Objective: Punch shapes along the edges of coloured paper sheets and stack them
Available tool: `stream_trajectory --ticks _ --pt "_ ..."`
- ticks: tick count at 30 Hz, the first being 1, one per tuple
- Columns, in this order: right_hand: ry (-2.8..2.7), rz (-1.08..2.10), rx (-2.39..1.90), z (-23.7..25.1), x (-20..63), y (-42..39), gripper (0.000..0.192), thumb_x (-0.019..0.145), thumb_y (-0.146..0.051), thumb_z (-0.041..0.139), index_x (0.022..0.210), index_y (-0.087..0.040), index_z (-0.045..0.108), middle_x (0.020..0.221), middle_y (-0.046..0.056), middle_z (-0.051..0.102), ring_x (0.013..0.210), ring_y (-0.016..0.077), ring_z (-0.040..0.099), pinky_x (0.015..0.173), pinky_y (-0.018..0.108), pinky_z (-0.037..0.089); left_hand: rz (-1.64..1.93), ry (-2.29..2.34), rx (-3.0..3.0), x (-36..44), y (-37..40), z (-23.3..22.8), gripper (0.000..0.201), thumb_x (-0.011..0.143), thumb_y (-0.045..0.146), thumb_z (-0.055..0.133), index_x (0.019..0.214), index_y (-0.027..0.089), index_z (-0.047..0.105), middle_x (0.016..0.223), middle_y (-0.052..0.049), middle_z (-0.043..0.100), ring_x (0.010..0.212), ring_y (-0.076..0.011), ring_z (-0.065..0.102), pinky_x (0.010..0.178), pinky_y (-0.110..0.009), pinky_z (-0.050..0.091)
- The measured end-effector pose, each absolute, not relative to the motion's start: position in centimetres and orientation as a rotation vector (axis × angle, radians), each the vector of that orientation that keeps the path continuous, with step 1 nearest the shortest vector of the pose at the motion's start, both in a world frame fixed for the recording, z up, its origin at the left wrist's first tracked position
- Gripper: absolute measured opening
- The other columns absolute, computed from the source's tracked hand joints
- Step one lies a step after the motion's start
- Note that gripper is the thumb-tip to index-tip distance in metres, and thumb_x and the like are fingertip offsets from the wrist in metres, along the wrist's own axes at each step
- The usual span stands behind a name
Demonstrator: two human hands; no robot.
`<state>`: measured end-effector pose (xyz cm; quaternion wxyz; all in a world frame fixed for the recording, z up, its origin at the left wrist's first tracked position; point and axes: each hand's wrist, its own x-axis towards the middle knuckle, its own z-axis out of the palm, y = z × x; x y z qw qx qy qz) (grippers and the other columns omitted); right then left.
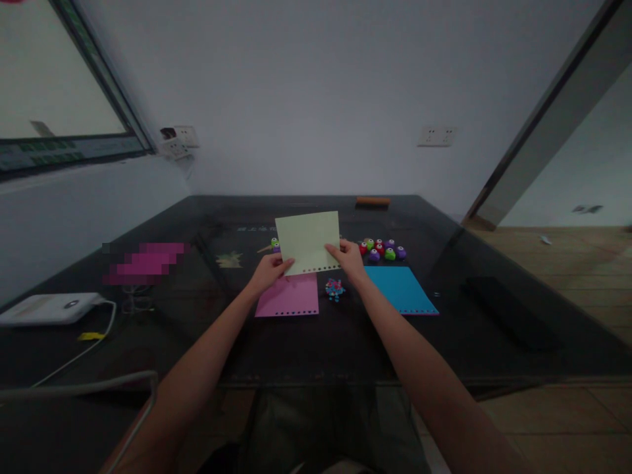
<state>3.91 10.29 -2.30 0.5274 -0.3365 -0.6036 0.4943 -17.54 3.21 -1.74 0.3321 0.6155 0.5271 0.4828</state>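
Observation:
A pale yellow sheet of paper (pixel 310 238) with punched holes along its near edge is held up above the dark table. My left hand (pixel 271 270) pinches its lower left corner, and my right hand (pixel 348 257) grips its right side with the thumb on the front. Below it to the left lies a pink punched sheet (pixel 291 296), partly covered by the yellow one. To the right is a blue punched sheet (pixel 399 288) with a pink edge showing beneath. Between these two sits a small heap of blue and pink bits (pixel 334 289). Behind my right hand stand several colourful eyed balls (pixel 379 249).
At the left of the dark table (pixel 296 355) lie a white power bank (pixel 52 308) with a cable and a blurred pink item (pixel 151 262). A long black object (pixel 508 313) rests at the right. A brown block (pixel 373 201) is near the wall.

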Motion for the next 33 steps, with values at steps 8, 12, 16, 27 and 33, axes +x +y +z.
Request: stream_trajectory --ticks 8,12,16,27,33 --pt "-1.478 1.194 -0.781 -2.6 3.9 10.5 0.036 0.063 -0.048 0.067 0.080 -0.015 0.066 0.074 0.005 0.067 0.060 0.0165 0.059 0.054 0.028 0.046 0.948 1.296 1.591 -17.9 2.9 -2.1 0.028 0.074 0.037 0.062 0.073 0.010 0.063 0.052 -0.006 0.063 0.042 -0.0095 0.048 0.043 -0.020 0.035" --pt "-1.543 1.131 -0.810 -2.7 3.9 10.5 0.039 0.065 -0.050 0.065 0.083 -0.015 0.067 0.074 0.004 0.067 0.061 0.0162 0.058 0.053 0.027 0.044 0.885 1.271 1.600 -17.8 2.6 -1.9 0.029 0.076 0.037 0.060 0.079 0.008 0.063 0.055 -0.008 0.065 0.042 -0.0100 0.050 0.043 -0.021 0.036" --pt "-1.562 1.076 -0.820 -2.4 3.9 10.4 0.041 0.066 -0.055 0.062 0.078 -0.015 0.067 0.070 0.003 0.065 0.061 0.0152 0.056 0.052 0.025 0.041 0.871 1.297 1.639 -18.0 2.9 -2.1 0.029 0.075 0.037 0.061 0.074 0.008 0.063 0.054 -0.007 0.064 0.043 -0.0102 0.050 0.043 -0.021 0.036" --pt "-1.519 1.177 -0.778 -2.2 3.7 10.3 0.050 0.075 -0.062 0.047 0.075 -0.016 0.065 0.061 0.005 0.064 0.050 0.0116 0.054 0.049 0.023 0.039 1.613 1.225 1.037 -20.9 4.2 -1.4 0.030 0.064 0.033 0.068 0.080 0.009 0.063 0.069 -0.006 0.066 0.053 -0.0111 0.055 0.048 -0.021 0.039" --pt "-1.522 1.200 -0.779 -2.7 3.6 10.4 0.048 0.075 -0.061 0.048 0.072 -0.016 0.064 0.059 0.004 0.063 0.049 0.0114 0.053 0.048 0.023 0.038 1.719 1.165 0.898 -21.7 4.2 -0.9 0.022 0.065 0.021 0.068 0.083 0.008 0.064 0.074 -0.008 0.067 0.058 -0.0113 0.059 0.052 -0.021 0.044"
